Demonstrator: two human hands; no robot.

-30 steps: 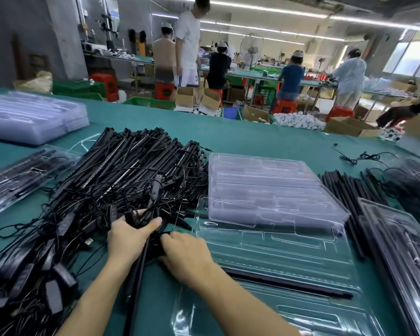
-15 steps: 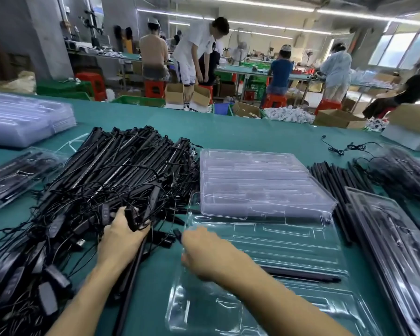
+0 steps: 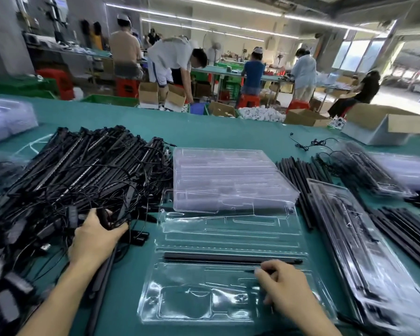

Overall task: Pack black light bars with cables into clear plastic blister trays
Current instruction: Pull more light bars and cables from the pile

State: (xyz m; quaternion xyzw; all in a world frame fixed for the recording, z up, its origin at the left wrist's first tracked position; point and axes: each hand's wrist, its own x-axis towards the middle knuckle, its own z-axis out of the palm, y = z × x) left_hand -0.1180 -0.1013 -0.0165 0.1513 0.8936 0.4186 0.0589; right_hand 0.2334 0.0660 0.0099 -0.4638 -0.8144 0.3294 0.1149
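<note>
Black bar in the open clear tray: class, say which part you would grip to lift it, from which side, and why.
Best to pinch the black bar across its narrow width near mid-length, coming straight down from above. It lies flat lengthwise in a channel of the open tray, top exposed; its right end sits close by the right hand.

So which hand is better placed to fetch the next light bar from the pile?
Left, probably: the left hand grips cables at the pile of light bars, while the right hand is over the open blister tray.
</note>
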